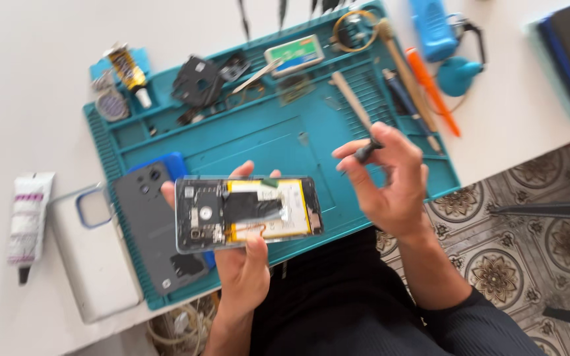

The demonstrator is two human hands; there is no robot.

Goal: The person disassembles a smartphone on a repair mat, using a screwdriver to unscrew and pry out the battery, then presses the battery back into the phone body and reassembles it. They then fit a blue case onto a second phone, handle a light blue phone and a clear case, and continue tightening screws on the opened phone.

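Left hand point(242, 264) cradles a flat opened phone point(249, 212) — right hand point(390, 181) pinches a slim tool point(366, 152).

left hand point(242, 264): opened phone point(249, 212) | right hand point(390, 184): small dark tool point(366, 152)

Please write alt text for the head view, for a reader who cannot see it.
The left hand holds an opened phone over a teal mat; the right hand pinches a small dark tool. A grey back cover lies beside.
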